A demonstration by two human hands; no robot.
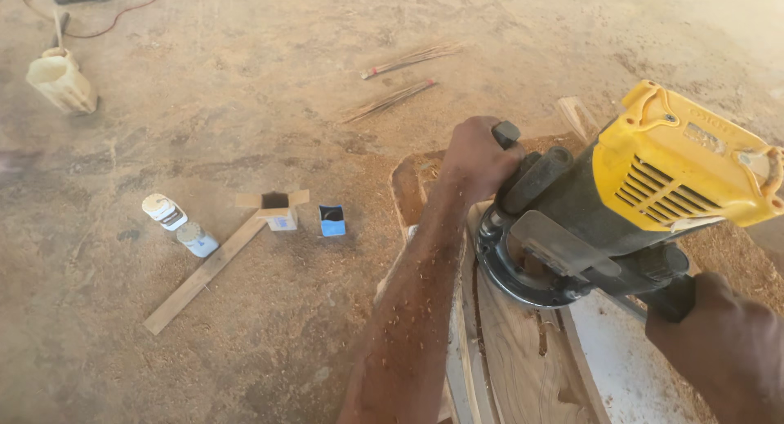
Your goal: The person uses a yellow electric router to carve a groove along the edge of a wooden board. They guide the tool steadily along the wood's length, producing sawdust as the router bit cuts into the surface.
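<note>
Both handles of the yellow router (621, 212) are gripped, right hand (727, 342) nearest, left hand (474, 159) beyond, its base pressed on the wooden workpiece (523, 367). A slip on sawdust could gouge the edge.

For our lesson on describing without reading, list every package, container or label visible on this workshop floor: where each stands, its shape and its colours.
Open cardboard box: floor, left of the hands, small, tan flaps, pale sides.
Blue box: just right of it, small, open-topped.
Two small jars: left of the wooden slat, lying down, white with dusty lids.
Plastic jug: far left, cream, cut open.
Label on the router: yellow housing, small, dusty.
</note>
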